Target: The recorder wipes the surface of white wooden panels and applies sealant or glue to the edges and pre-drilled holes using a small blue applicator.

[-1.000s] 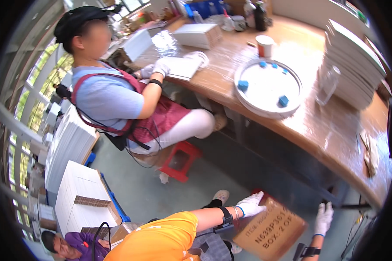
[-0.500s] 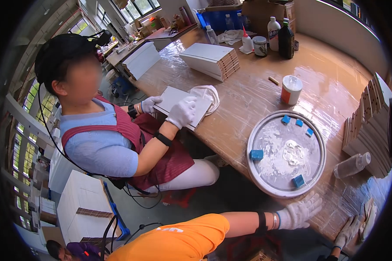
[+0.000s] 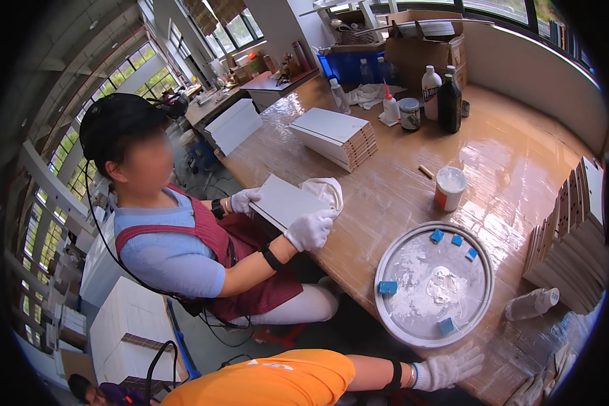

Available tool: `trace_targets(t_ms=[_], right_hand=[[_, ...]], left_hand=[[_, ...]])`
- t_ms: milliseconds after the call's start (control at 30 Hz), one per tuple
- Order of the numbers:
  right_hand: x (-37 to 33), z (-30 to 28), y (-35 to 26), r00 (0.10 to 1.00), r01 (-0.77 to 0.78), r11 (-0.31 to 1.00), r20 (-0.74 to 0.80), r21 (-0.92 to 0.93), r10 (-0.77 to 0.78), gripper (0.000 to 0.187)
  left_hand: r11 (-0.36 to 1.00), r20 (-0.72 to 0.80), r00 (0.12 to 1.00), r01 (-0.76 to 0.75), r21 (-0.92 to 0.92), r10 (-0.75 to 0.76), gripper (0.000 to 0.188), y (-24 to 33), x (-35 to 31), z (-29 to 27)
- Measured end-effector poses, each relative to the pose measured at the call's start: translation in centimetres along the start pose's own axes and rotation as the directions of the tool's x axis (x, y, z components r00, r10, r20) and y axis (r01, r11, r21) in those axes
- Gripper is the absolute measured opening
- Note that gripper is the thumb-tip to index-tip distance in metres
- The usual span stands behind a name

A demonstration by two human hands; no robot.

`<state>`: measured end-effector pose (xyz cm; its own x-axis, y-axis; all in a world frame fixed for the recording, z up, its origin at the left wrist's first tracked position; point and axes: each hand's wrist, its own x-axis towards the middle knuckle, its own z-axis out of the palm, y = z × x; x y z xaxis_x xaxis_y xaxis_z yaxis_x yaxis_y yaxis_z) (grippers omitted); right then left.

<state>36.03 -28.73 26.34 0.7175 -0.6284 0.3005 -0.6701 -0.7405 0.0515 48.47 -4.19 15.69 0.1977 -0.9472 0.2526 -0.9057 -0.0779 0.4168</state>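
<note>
My left hand (image 3: 448,367), in a white knitted glove, lies with its fingers stretched out at the near table edge and holds nothing. Just beyond it is a round metal lid (image 3: 421,340) used as a tray, with white paste (image 3: 443,284) smeared across it. Several small blue blocks (image 3: 446,327) sit around the inside of its rim. At the lower right rim, my right hand (image 3: 529,391) shows only in part, near crumpled whitish cloth or gloves (image 3: 559,362); its fingers cannot be made out.
A clear bottle (image 3: 532,304) lies beside stacked drilled panels (image 3: 568,233) on the right. Beyond the lid stands a tub (image 3: 449,189). Across the corner, a co-worker (image 3: 176,237) holds a white panel (image 3: 287,201) and a cloth. More panels (image 3: 335,135) and bottles (image 3: 448,105) are farther back.
The view has tilted up, so the table items sit lower. My left hand stays by the lid with its fingers out. The co-worker's near hand has moved to the panel's edge.
</note>
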Motion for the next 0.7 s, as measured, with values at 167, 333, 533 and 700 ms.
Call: trace_targets(t_ms=[167, 333, 533, 700], right_hand=[[-0.2, 1.9, 1.3, 1.0, 0.009, 0.996, 0.001, -0.091, -0.009, 0.04], [-0.1, 1.9, 2.6, 0.999, 0.036, 0.999, 0.023, -0.025, -0.035, 0.042], [0.2, 4.5, 4.8, 0.976, -0.074, 0.997, 0.207, 0.039, 0.064, 0.054], [-2.0, 12.9, 13.7, 0.975, 0.136, 0.99, 0.172, 0.044, -0.141, 0.058]], left_hand=[[0.992, -0.153, 0.986, -0.041, 0.115, 0.058, 0.069, -0.3, 0.2, 1.4], [0.998, -0.09, 0.994, -0.057, -0.027, 0.055, 0.063, -0.3, 0.2, 0.0], [0.985, -0.116, 0.983, -0.154, -0.079, 0.145, 0.055, -0.2, 0.0, -3.2], [0.978, -0.112, 0.988, -0.122, -0.171, 0.104, 0.051, -0.4, -0.3, -2.8]])
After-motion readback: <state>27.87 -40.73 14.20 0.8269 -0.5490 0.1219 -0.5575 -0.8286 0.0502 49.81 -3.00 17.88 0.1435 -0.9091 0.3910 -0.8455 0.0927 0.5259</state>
